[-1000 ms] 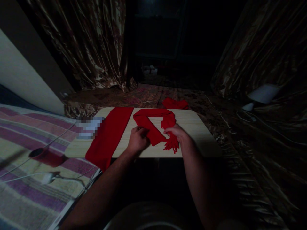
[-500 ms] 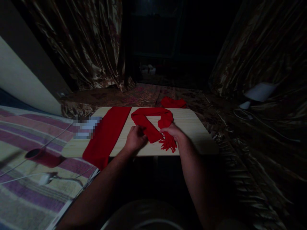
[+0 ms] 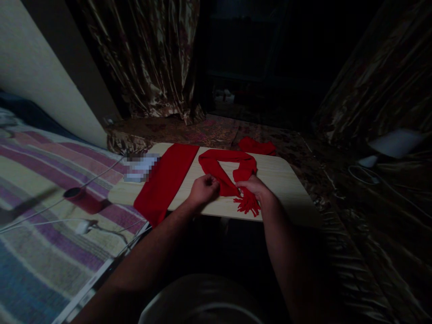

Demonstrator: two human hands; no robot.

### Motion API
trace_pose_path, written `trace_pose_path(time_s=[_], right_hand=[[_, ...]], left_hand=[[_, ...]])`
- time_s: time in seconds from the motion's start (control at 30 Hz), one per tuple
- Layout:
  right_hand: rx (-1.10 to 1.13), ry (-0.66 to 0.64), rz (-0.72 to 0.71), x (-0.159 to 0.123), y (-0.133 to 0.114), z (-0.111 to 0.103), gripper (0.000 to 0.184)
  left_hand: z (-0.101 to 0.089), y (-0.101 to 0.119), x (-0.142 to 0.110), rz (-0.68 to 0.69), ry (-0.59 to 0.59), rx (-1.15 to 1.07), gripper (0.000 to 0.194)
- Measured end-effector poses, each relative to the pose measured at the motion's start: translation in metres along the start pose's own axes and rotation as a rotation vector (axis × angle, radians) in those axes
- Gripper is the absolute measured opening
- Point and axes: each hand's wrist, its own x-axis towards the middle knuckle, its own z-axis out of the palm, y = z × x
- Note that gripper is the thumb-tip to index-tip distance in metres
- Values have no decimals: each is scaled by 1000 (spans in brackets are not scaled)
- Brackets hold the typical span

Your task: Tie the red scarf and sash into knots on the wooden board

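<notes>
A narrow red scarf (image 3: 229,155) with a fringed end lies bent into a loop on a pale wooden table (image 3: 286,184). My right hand (image 3: 254,186) grips the scarf just above its fringe, thumb and fingers closed on the cloth. At the loop's left edge, my left hand (image 3: 204,189) is closed in a pinch. Whatever its fingertips hold is too dark and small to make out. To the left, a wide flat strip of red cloth (image 3: 168,180) runs across the table and hangs over the near edge.
More red cloth (image 3: 257,146) lies beyond the table's far edge. A blurred-out white item (image 3: 140,168) is at the table's left. On the striped bedding (image 3: 43,180) are a dark red cylinder (image 3: 84,200) and white cables with a plug (image 3: 83,226). A white lamp (image 3: 394,146) stands at right.
The view has turned left, so everything sits farther right in the picture. My left hand has lifted slightly, its fingers curled more tightly. My right hand stays on the scarf near the fringe.
</notes>
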Motion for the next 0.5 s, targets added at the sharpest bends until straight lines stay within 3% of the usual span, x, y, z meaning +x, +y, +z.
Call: trace_pose_path(time_s=[0.3, 0.5], right_hand=[[-21, 8, 42, -4, -5, 2, 28], [-56, 27, 36, -5, -6, 2, 26]], left_hand=[[0, -8, 4, 45, -1, -121, 21], [-4, 1, 1, 56, -47, 62, 21]])
